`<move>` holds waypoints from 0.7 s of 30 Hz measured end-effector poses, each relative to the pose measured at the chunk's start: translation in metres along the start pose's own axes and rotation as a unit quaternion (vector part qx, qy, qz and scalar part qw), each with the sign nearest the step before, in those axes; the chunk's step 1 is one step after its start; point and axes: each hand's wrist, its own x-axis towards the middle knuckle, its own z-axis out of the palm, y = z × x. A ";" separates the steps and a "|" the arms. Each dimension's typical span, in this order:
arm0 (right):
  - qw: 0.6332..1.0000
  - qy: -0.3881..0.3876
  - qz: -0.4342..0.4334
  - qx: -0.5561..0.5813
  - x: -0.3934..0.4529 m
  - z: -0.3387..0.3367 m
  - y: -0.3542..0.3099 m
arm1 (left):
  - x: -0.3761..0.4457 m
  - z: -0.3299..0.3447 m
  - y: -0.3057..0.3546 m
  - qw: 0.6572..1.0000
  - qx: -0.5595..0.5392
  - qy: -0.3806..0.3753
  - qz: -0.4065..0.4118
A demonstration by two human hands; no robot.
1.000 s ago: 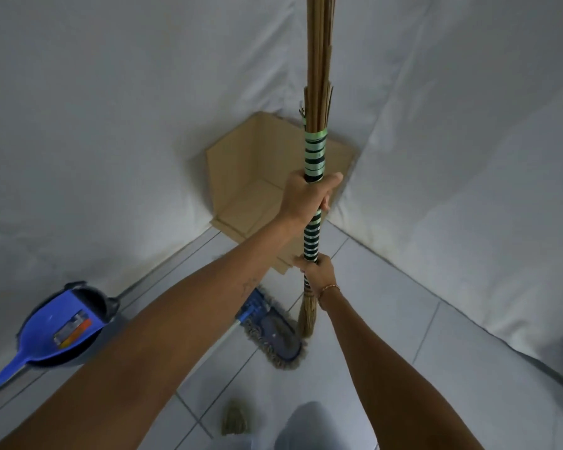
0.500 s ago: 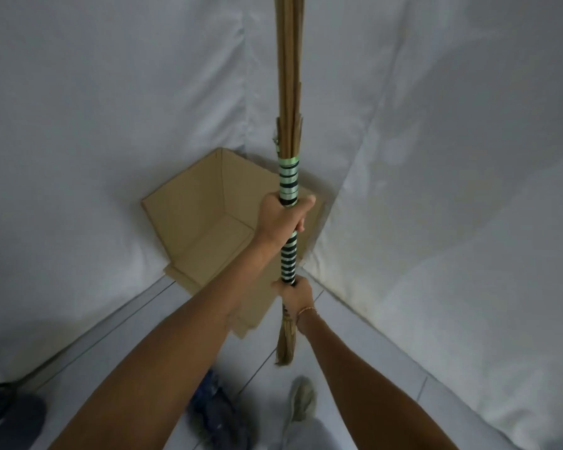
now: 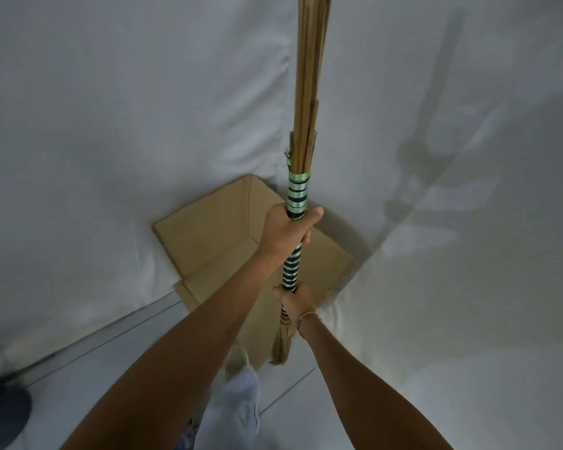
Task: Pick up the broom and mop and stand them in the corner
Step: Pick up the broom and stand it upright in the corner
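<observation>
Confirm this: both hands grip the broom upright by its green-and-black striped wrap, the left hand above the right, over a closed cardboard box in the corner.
One thing is wrong: the cardboard box is open, its flaps spread and its inside showing, as the head view shows. The rest holds: the left hand grips the broom above the right hand, both on the striped wrap, the broom upright in front of the corner.
</observation>
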 end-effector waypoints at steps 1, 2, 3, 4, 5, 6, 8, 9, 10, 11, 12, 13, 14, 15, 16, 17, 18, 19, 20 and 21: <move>1.000 -0.009 -0.007 0.000 0.019 0.004 -0.007 | 0.019 -0.004 -0.004 1.000 0.005 0.001 0.000; 1.000 -0.015 -0.015 -0.003 0.034 0.007 -0.014 | 0.035 -0.008 -0.008 1.000 0.013 -0.003 0.003; 0.999 -0.024 -0.030 -0.014 0.050 0.009 -0.023 | 0.051 -0.013 -0.012 1.000 0.024 -0.006 0.009; 0.998 -0.030 -0.044 -0.033 0.075 0.015 -0.031 | 0.073 -0.020 -0.019 0.999 0.038 -0.003 0.016; 0.995 -0.028 -0.054 -0.073 0.098 0.020 -0.039 | 0.095 -0.026 -0.027 0.998 0.054 -0.002 0.019; 0.989 -0.021 -0.061 -0.132 0.128 0.027 -0.045 | 0.122 -0.033 -0.040 0.998 0.063 -0.003 0.016; 0.973 0.002 -0.054 -0.223 0.177 0.038 -0.059 | 0.170 -0.047 -0.066 0.997 0.070 -0.007 -0.004; 0.971 0.008 -0.046 -0.236 0.209 0.046 -0.068 | 0.201 -0.056 -0.081 0.997 0.073 -0.003 -0.015; 0.970 0.012 -0.030 -0.241 0.227 0.051 -0.071 | 0.219 -0.061 -0.093 0.997 0.074 0.000 -0.027; 0.970 0.015 -0.015 -0.241 0.261 0.062 -0.078 | 0.251 -0.071 -0.111 0.996 0.072 0.007 -0.042; 0.971 0.018 -0.003 -0.240 0.281 0.067 -0.082 | 0.270 -0.077 -0.124 0.996 0.069 0.010 -0.052; 0.970 0.019 0.005 -0.244 0.306 0.074 -0.087 | 0.293 -0.084 -0.138 0.996 0.066 0.016 -0.063; 0.969 0.019 0.014 -0.247 0.334 0.084 -0.089 | 0.319 -0.093 -0.156 0.995 0.066 0.021 -0.074; 0.967 0.019 0.019 -0.254 0.350 0.089 -0.093 | 0.334 -0.099 -0.167 0.994 0.071 0.027 -0.082; 0.967 0.013 0.028 -0.251 0.370 0.096 -0.094 | 0.353 -0.104 -0.182 0.993 0.073 0.031 -0.092; 0.969 0.007 0.030 -0.246 0.396 0.107 -0.091 | 0.376 -0.109 -0.201 0.991 0.072 0.037 -0.103; 0.970 0.002 0.029 -0.241 0.412 0.113 -0.088 | 0.391 -0.111 -0.214 0.991 0.068 0.038 -0.108; 0.969 -0.003 0.029 -0.245 0.431 0.120 -0.084 | 0.406 -0.113 -0.231 0.991 0.063 0.036 -0.115; 0.969 -0.006 0.024 -0.247 0.444 0.125 -0.080 | 0.416 -0.115 -0.243 0.991 0.061 0.032 -0.118; 0.968 -0.008 0.020 -0.248 0.461 0.130 -0.074 | 0.427 -0.116 -0.258 0.990 0.060 0.030 -0.122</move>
